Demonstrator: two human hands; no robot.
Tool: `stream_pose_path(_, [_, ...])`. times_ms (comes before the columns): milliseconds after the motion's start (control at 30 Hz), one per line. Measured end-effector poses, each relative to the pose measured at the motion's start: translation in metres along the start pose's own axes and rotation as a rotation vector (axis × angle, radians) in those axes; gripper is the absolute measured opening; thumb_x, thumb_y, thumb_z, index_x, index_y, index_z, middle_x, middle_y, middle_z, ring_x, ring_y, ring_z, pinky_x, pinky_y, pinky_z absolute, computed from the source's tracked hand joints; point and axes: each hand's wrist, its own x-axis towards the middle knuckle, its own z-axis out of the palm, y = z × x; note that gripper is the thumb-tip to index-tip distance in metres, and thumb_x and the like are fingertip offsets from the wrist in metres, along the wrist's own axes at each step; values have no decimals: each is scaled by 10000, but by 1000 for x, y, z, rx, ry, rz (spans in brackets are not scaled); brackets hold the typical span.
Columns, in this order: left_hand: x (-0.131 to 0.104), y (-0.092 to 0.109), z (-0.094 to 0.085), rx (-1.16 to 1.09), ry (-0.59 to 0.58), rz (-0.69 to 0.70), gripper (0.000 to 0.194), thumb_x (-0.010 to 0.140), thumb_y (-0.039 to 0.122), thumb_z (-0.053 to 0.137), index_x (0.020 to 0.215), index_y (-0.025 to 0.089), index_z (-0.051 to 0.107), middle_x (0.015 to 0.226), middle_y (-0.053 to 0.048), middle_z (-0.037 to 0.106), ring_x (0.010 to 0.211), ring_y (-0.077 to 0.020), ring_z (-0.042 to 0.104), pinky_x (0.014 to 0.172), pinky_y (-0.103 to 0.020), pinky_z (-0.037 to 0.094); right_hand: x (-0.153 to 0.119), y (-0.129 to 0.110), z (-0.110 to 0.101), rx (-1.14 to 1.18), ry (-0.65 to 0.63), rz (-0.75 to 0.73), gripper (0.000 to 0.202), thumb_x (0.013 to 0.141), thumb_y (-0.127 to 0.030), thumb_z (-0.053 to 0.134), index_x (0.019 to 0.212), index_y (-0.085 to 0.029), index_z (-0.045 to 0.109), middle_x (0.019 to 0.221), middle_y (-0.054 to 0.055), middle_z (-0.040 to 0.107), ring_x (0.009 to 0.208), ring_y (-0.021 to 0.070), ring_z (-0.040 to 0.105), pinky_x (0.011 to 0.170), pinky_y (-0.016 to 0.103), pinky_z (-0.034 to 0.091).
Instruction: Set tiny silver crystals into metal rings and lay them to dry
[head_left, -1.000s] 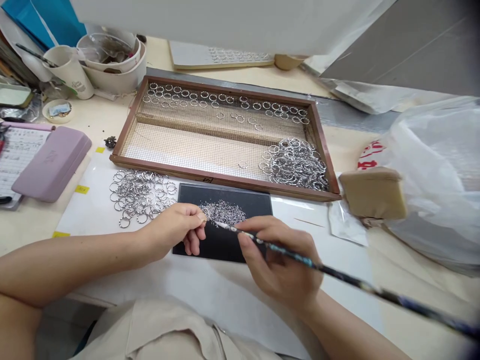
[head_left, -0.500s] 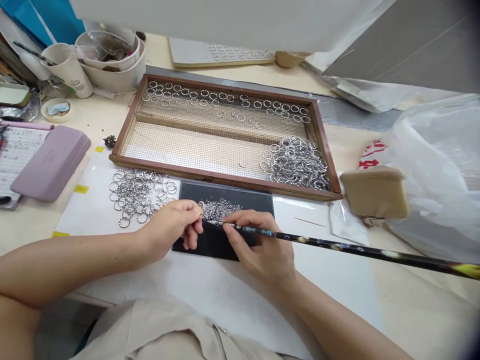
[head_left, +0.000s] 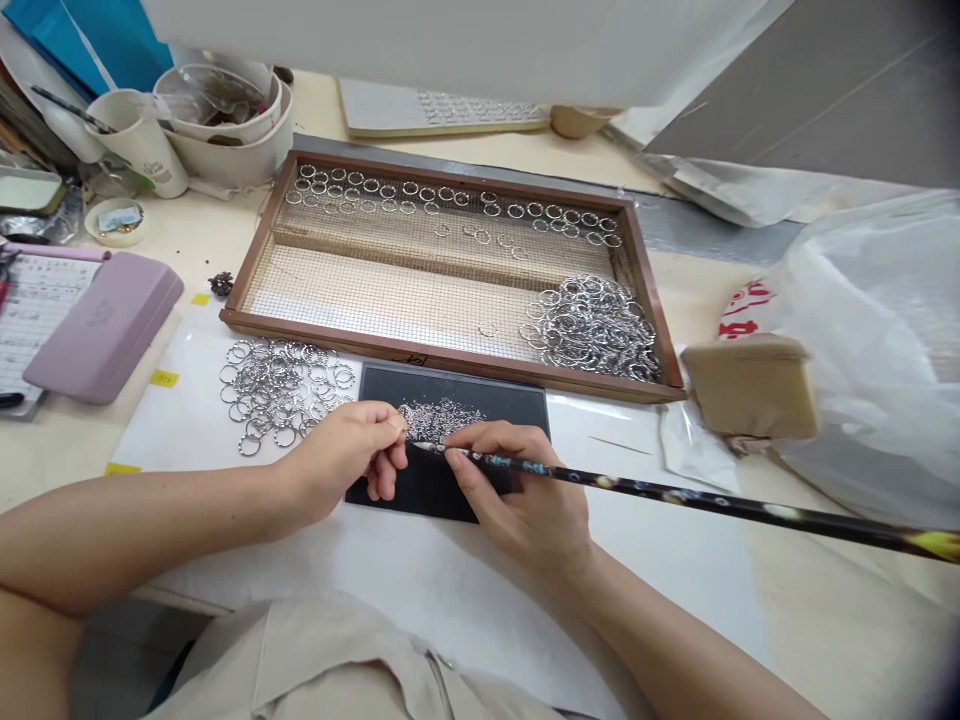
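Note:
My left hand (head_left: 367,445) is closed in a pinch on a small metal ring (head_left: 404,413), mostly hidden by the fingertips. In my right hand (head_left: 525,490) is a long, slim, black patterned pen-like picker (head_left: 637,483), its pointed pale tip close to the left fingertips. Beneath both hands lies a black mat (head_left: 450,500) with a heap of tiny shiny stones (head_left: 442,418) on it. Left of the mat, a loose pile of silver rings (head_left: 274,390) rests on the white sheet (head_left: 315,560).
Behind the mat stands a wooden-framed mesh tray (head_left: 450,366) with rows of rings and a ring heap (head_left: 592,325). A purple case (head_left: 105,325) and a paper cup (head_left: 139,140) are at left. A tan block (head_left: 750,385), a plastic bag (head_left: 877,350) and a thin stick (head_left: 621,444) lie right.
The view has shifted very slightly. Both hands, the ring and the picker keep nearly the same positions.

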Motion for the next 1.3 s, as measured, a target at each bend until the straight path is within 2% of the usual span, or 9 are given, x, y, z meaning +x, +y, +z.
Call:
stream_pose_path(267, [1,-4,-2,2,-18,17,275,869,252,431,619,147,476,434,27,482,375,-72,462,421,-192,328,4,-8,-13,177,79,-97,305,716,17,564,857,-223,441,766,24,644,696,152,652,551,265,524])
stream_pose_path(533, [4,-6,-3,33,-32,9,303,883,262,419,608,150,477,388,11,500,361,-76,443,415,-186,331,5,-11,-22,92,-39,-122,264,722,-8,548,767,-232,415,744,27,655,659,148,629,536,265,510])
stream_pose_path(767, [4,-1,0,44,-16,-27,333,903,208,386,583,148,456,363,15,482,341,-69,433,394,-174,324,1,-10,-16,148,-67,-219,329,706,22,551,892,-227,441,775,38,623,705,160,612,602,324,528])
stream_pose_path(1300, [6,-2,-1,40,-43,-28,332,895,215,391,576,150,458,365,12,482,338,-73,440,388,-173,328,2,-9,-17,88,-116,-224,326,721,16,547,896,-230,426,786,45,616,729,154,604,614,329,530])
